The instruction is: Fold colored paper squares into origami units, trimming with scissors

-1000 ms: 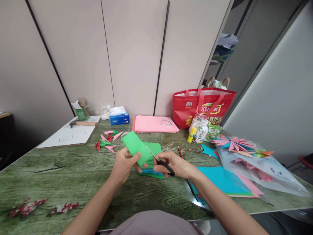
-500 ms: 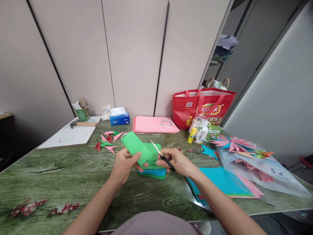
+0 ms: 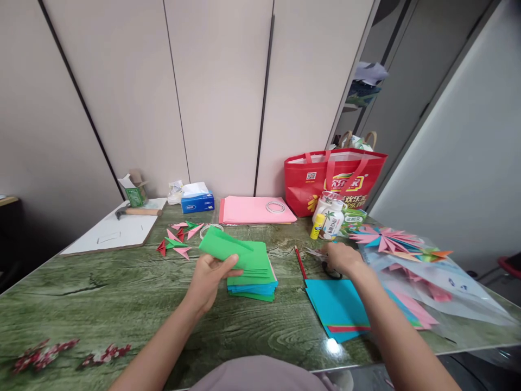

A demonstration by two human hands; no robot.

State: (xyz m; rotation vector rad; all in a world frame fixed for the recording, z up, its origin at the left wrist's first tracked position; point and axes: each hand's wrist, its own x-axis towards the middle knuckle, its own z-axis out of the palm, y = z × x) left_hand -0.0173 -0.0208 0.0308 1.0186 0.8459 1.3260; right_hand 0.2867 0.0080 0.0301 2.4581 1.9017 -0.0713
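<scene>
The left hand (image 3: 208,279) grasps a green sheet (image 3: 221,244) by its near edge, so a slack pinch could let the paper slip or twist out of line. Pressing the thumb harder might put a stray crease in it, since one hand alone supports it. The stack of coloured paper (image 3: 251,289) just under it looks loose and uneven; a brush from the left fingers could slide its layers apart.

On the right, the right hand (image 3: 344,258) is at the scissors (image 3: 326,268), the fingers bent over the handle; whether they grip it or have let go, I cannot tell. If the scissors shift left, the blades could knock the red pencil (image 3: 300,263); dragged nearer, they could snag the blue sheets (image 3: 334,302).

The green sheet is above the far left part of the stack, over the surface (image 3: 138,288). It is plain bright green, seemingly doubled over, its far edge lifted into a soft curl and its right end tapering. No tear shows, though the fingers hide the near edge.
</scene>
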